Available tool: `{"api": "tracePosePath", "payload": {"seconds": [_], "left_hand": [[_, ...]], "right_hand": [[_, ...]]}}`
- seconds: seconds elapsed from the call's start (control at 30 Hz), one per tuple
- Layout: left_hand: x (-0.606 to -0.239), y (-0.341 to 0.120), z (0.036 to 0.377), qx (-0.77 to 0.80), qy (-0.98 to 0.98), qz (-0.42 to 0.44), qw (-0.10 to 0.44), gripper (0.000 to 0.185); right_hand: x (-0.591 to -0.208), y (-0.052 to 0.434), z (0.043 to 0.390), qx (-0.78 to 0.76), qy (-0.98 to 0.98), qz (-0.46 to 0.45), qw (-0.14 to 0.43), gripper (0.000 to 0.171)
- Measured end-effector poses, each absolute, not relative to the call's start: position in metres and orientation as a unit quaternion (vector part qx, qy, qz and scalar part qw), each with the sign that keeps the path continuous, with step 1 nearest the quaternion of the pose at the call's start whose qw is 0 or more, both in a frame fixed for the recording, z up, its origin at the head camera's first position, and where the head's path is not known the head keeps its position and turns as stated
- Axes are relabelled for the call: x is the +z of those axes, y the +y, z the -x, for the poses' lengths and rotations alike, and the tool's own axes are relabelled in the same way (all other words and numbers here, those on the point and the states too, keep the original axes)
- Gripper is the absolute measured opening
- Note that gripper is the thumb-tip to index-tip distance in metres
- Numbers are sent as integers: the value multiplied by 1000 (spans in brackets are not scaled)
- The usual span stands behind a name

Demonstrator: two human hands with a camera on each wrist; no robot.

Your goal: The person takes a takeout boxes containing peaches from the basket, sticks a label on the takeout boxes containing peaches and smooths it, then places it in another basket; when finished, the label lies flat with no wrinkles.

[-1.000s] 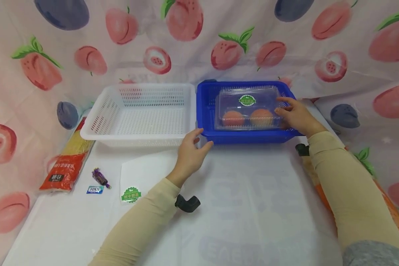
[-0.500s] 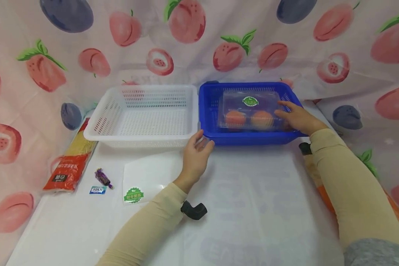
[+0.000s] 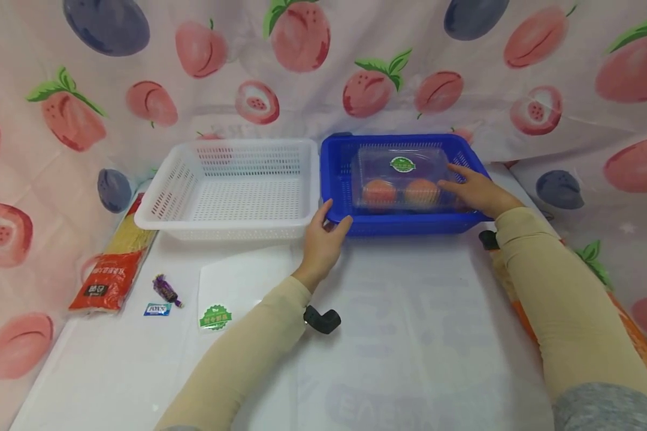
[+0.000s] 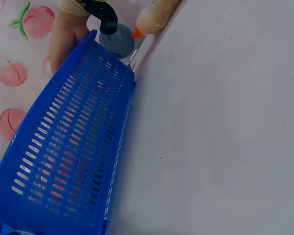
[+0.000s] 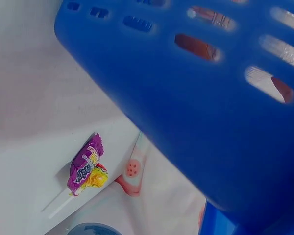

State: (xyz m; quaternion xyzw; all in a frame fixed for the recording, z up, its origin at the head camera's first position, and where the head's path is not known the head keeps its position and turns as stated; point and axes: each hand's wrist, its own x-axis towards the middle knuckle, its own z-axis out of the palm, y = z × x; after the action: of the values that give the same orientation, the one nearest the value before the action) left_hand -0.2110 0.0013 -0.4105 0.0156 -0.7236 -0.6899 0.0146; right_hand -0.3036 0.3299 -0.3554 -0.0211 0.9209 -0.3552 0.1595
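Note:
A clear plastic box (image 3: 374, 163) with a green label and two round peach-coloured fruits (image 3: 422, 193) sits inside the blue basket (image 3: 404, 226). At the box's right end is my right hand (image 3: 477, 193), its fingers extended over the lid's edge; whether they touch it I cannot tell. My left hand (image 3: 322, 248) is at the basket's front left corner, fingers nearly straight by the rim, thumb spread before the wall. In the left wrist view the basket's slotted wall (image 4: 73, 142) fills the left side, and in the right wrist view its wall (image 5: 152, 112) covers the upper right.
Left of the blue basket stands a white basket (image 3: 232, 225). A noodle packet (image 3: 108, 269), a purple-wrapped candy (image 3: 166, 290), a small blue packet (image 3: 157, 309) and a white labelled sheet (image 3: 237, 281) lie at left. Lollipops (image 5: 85, 169) lie beside the blue basket.
The clear box has settled lower in the blue basket, and the right hand's fingers have loosened at its end. My left hand has moved slightly right and up to the basket's corner.

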Motion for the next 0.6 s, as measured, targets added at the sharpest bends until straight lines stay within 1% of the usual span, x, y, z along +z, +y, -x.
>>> {"api": "tracePosePath", "payload": {"seconds": [0.17, 0.33, 0.5, 0.6], "left_hand": [[-411, 2, 217, -684, -729, -18, 11, 64], [-407, -4, 220, -685, -728, 4, -6, 64], [-403, -20, 213, -655, -753, 35, -53, 68], [-394, -36, 209, -615, -779, 57, -105, 71]], "right_hand": [[-356, 328, 305, -345, 925, 27, 157, 85], [-346, 329, 302, -315, 938, 29, 143, 91], [-336, 330, 292, -278, 952, 40, 118, 93], [-329, 329, 286, -272, 955, 53, 104, 90]]}}
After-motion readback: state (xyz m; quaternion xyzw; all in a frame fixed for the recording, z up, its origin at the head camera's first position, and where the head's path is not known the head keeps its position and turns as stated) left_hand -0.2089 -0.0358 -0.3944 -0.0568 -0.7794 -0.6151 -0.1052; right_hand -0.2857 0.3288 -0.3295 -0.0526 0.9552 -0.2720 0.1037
